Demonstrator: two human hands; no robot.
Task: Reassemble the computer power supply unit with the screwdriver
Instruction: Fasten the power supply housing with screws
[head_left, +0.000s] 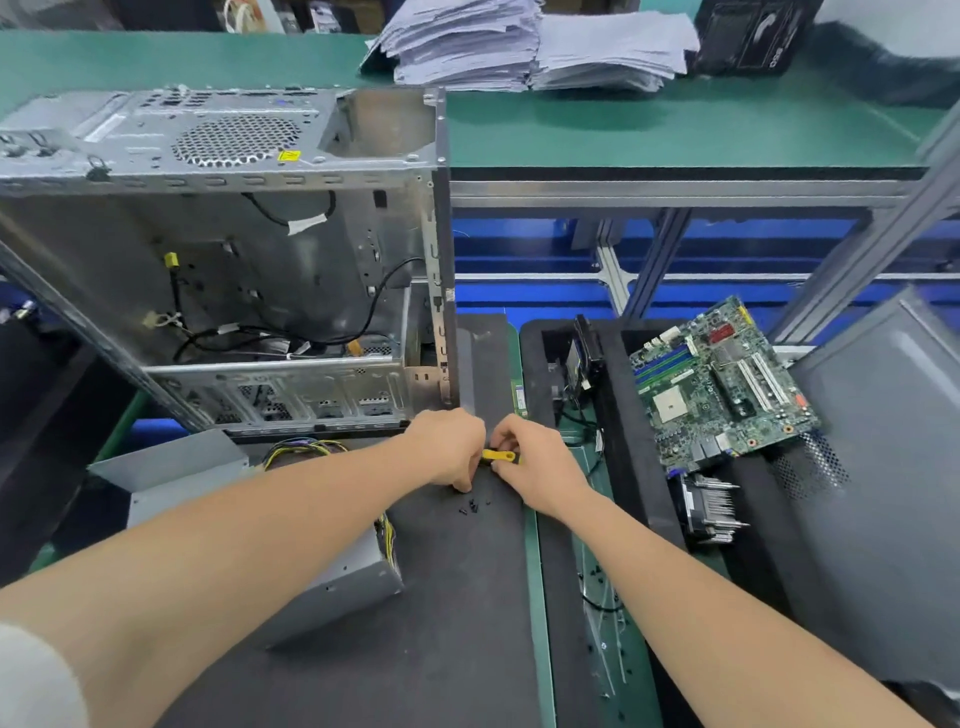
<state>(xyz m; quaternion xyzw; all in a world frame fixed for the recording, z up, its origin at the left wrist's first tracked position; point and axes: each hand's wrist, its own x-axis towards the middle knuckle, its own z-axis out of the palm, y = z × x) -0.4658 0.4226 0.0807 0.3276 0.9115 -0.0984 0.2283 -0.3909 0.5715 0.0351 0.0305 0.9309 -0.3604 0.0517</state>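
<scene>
From my remote view, both hands meet at the middle of a black mat (457, 613) on the green tabletop (534, 582). My right hand (540, 467) is clenched around a small yellow screwdriver (498, 457), which lies level between the two hands. My left hand (449, 449) has its fingers curled downward at the screwdriver's left end, fingertips at the mat. I cannot tell whether they pinch anything. A few black screws (472, 506) lie loose on the mat just below the hands. The grey power supply (332, 582) sits on the mat's left side, partly hidden under my left forearm, with its yellow and black wires (306, 449) trailing behind it. An open case (234, 260) stands behind on the left. A motherboard (722, 384) lies tilted on the right.
</scene>
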